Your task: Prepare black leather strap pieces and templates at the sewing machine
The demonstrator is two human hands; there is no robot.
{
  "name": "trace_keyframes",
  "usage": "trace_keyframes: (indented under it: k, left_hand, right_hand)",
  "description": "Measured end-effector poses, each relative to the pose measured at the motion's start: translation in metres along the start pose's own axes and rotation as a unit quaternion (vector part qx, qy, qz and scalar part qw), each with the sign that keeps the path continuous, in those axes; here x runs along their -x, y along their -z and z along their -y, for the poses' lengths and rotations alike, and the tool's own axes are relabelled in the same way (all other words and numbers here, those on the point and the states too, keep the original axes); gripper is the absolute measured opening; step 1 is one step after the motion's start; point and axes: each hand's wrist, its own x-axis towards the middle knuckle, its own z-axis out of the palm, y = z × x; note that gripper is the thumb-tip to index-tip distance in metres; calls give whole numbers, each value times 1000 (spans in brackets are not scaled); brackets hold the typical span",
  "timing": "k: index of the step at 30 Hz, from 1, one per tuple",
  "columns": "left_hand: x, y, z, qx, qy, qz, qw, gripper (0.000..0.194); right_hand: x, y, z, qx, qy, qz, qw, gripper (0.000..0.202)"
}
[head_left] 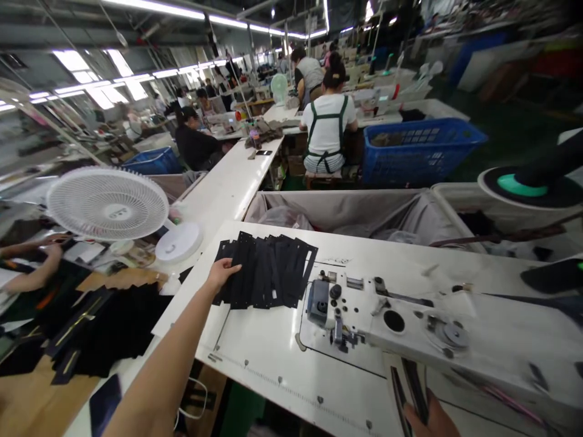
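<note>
A row of overlapping black fabric pieces point(268, 273) lies on the white sewing table. At the row's left end, my left hand point(223, 273) has its thumb and fingers closed on the edge of a piece. The sewing machine point(392, 328) stands right of the row, its head close to the fabric. At the lower right, partly cut off by the frame, my right hand point(432, 419) grips dark strips with pale edges point(412, 388) below the machine arm. Their exact kind is unclear.
A white fan point(109, 206) stands at the left, near a heap of black fabric point(118, 328) and another person's arms point(34, 270). Beyond the table are a cloth-lined bin point(355, 209) and a blue basket point(419, 149). A person point(328, 124) sits further ahead.
</note>
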Motion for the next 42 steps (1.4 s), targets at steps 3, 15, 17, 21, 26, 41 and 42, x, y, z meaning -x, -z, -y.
trace_keyframes:
  k: [3,15,17,21,26,41,42]
  left_hand:
    - [-20,-1,-3,-51,-8,-63,997,22]
    - [226,-165,28,26,-154,208,966,23]
    - [264,-207,41,43,-122,273,953,29]
    - [288,-261,62,44,-67,276,958,36]
    - [280,-267,70,49,-32,251,966,37]
    - [272,-250,84,203,88,363,905,61]
    - [271,-249,84,204,94,365,903,61]
  right_hand:
    - [4,7,15,3,-24,41,999,60]
    - [11,32,74,-79,-23,-31,996,35]
    - [12,30,75,-98,-12,-24,995,34]
    - [25,27,74,-128,4,3,992,26]
    - [41,24,70,-146,15,34,989,14]
    - [33,20,66,-165,-7,77,983,20]
    - [33,20,65,-167,-6,80,983,21]
